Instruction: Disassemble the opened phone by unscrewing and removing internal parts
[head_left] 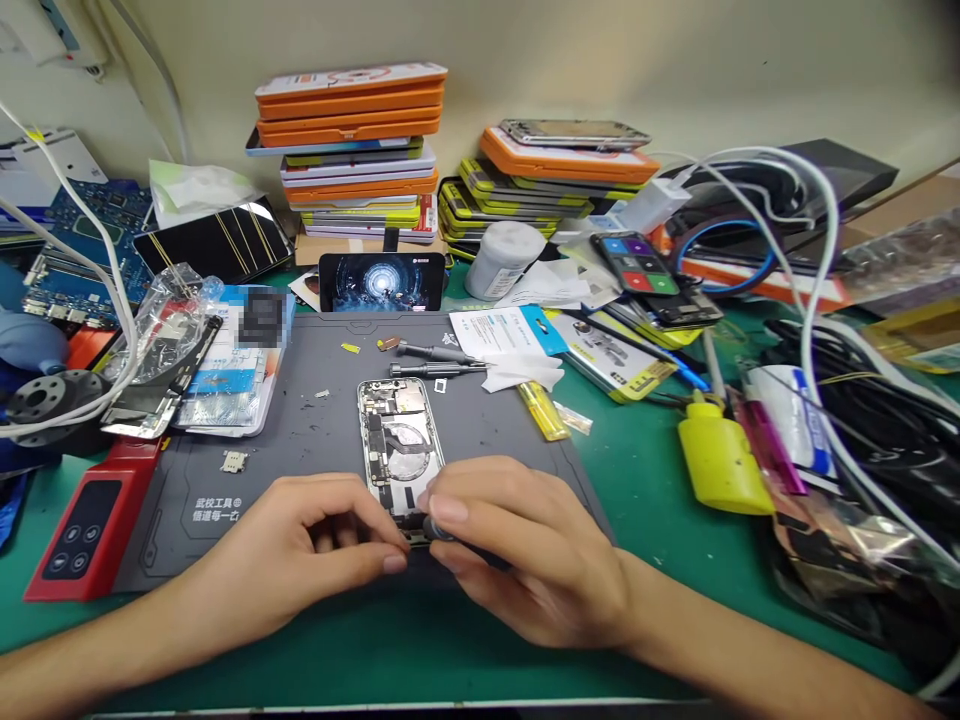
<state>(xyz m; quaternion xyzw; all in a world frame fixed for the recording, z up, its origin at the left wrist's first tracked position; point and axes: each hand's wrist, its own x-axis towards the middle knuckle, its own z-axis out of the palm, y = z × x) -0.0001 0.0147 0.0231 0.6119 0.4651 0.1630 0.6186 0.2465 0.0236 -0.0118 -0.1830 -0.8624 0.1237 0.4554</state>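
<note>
An opened phone [409, 440] lies on the grey mat, its internal board, flex cables and round coil exposed. My left hand [315, 540] is at its lower left corner, thumb and index finger closed on the bottom edge. At the lower end of the phone, my right hand [525, 550] pinches a short dark tool with a round end, which looks like a screwdriver [438, 528]. Its tip is hidden by the fingers. Beyond the phone lie two dark screwdrivers [435, 369], a small white-framed piece [440, 385] and a white wipe [521, 372].
The grey mat [285, 400] has a red control panel [82, 530] at its left. A lit phone [381, 282] leans at the back before stacked orange boxes [349, 110]. To the right are a yellow bottle [720, 455] and white cables [810, 330]. A metal SIM tray piece [235, 461] lies left.
</note>
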